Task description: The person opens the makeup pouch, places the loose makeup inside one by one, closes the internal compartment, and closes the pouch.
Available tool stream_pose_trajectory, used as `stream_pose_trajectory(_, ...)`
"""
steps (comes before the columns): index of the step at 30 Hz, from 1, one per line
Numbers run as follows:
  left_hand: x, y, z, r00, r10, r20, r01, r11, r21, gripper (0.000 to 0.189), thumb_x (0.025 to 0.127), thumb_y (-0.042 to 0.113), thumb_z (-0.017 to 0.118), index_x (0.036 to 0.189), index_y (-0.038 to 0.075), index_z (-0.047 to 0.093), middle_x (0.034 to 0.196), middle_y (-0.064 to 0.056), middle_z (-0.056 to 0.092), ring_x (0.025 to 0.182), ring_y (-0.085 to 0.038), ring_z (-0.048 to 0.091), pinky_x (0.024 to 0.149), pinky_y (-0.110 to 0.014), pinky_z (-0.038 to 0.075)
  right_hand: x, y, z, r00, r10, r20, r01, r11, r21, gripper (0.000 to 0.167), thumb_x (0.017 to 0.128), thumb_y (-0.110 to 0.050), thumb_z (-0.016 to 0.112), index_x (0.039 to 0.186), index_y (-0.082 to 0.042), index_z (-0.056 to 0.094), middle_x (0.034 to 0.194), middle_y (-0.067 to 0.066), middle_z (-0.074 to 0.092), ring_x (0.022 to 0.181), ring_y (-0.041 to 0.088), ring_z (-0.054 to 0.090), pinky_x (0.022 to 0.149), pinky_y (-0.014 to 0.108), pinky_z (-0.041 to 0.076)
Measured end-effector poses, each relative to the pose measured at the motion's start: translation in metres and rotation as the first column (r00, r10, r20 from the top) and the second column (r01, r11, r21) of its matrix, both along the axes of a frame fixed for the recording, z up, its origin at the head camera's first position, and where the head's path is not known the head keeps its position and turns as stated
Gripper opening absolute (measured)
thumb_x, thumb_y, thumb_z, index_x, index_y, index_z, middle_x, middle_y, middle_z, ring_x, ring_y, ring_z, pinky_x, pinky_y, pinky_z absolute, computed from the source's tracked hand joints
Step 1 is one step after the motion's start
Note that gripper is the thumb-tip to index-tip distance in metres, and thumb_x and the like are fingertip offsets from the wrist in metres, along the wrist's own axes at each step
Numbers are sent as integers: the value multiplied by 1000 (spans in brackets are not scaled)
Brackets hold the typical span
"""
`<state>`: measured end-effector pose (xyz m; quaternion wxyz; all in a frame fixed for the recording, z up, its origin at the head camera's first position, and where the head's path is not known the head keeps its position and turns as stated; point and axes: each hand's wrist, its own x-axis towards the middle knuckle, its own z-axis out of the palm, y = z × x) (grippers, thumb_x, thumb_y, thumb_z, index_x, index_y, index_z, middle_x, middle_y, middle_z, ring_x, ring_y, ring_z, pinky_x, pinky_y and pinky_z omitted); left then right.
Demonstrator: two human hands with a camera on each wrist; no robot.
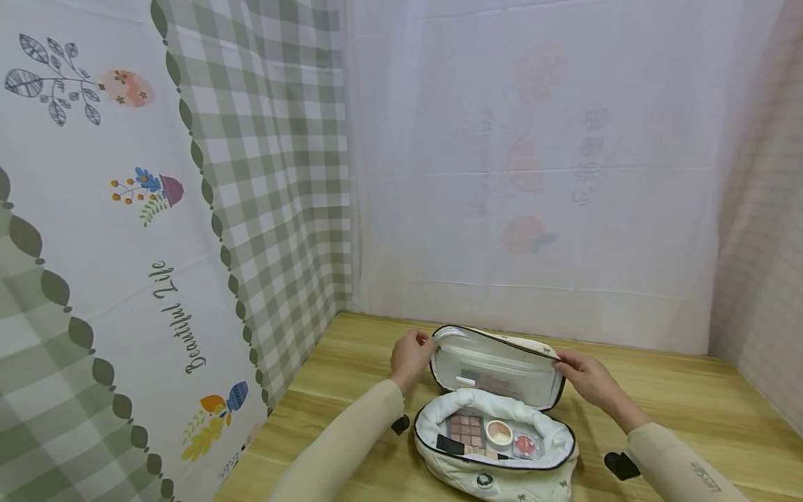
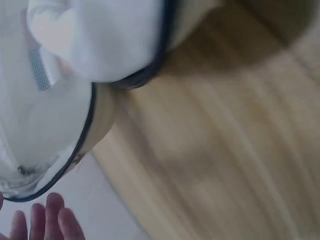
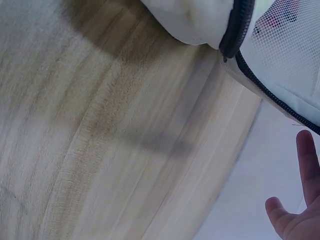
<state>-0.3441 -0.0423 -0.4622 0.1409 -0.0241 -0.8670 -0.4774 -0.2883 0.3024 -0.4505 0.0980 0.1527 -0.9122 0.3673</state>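
Observation:
A cream quilted cosmetic bag sits unzipped on the table, its white padded inside showing. Its lid stands raised at the back, with flat items behind a mesh pocket. My left hand pinches the lid's dark-trimmed edge at the upper left. At the upper right corner, my right hand holds the same edge between thumb and fingers. Inside the bag lie an eyeshadow palette, a round compact, a square case with a red round and a dark-capped tube.
The wooden table extends to both sides of the bag. A checked, printed cloth hangs on the left, and a pale curtain hangs behind the table's far edge. Dark straps hang at the wrists.

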Motion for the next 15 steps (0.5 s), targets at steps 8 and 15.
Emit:
stream_pose_trajectory(8,-5,-2,4,973,-210,97,199,974,111,35,104,25,47,120,1,67,109,-8,67,102,-22,59,89,-40,48,2,-1,-3,1000,4,24,-3,999,-41,35,103,-11,54,126,15,57,118,27,64,114,44,56,90,55,48)
stream_pose_trajectory(15,-6,-11,1,956,-266,126,245,956,158,31,106,26,46,99,5,68,84,-2,60,76,-17,55,65,-32,44,7,0,-8,992,0,129,15,993,-117,52,107,-32,46,135,10,53,126,26,61,118,42,56,95,56,46)
